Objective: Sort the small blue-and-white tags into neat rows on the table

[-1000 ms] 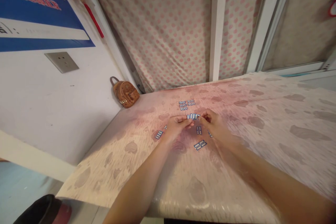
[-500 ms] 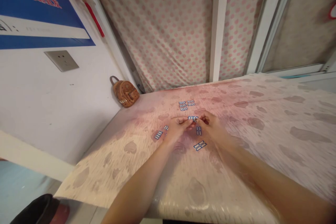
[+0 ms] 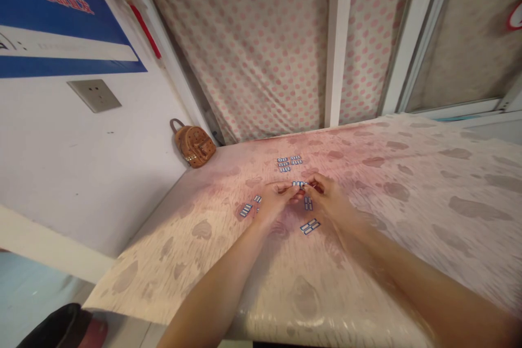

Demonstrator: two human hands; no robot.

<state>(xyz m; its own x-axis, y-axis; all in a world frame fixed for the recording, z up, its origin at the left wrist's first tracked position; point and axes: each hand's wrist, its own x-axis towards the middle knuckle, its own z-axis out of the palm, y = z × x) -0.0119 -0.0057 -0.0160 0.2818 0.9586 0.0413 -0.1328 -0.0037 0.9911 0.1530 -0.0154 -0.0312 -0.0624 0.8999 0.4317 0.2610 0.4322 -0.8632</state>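
Note:
Between my two hands is a small blue-and-white panelled piece, pinched at its ends just above the table. My left hand closes on its left side, thumb toward the middle. On the right side, my right hand grips it with thumb and fingertips. Similar pieces lie around: one piece just under my right hand, a larger-looking piece nearer me, and another piece left of my left wrist. Beyond my hands, several pieces are laid in two columns. My fingers hide part of the held piece.
A patterned cloth covers the table. A small brown backpack-shaped pouch sits at the back left against the wall. Behind the table hangs a dotted curtain. A wall socket is at left.
Both hands keep hold of the piece in nearly the same spot, with only slight finger movement at the right hand. The view has shifted a little.

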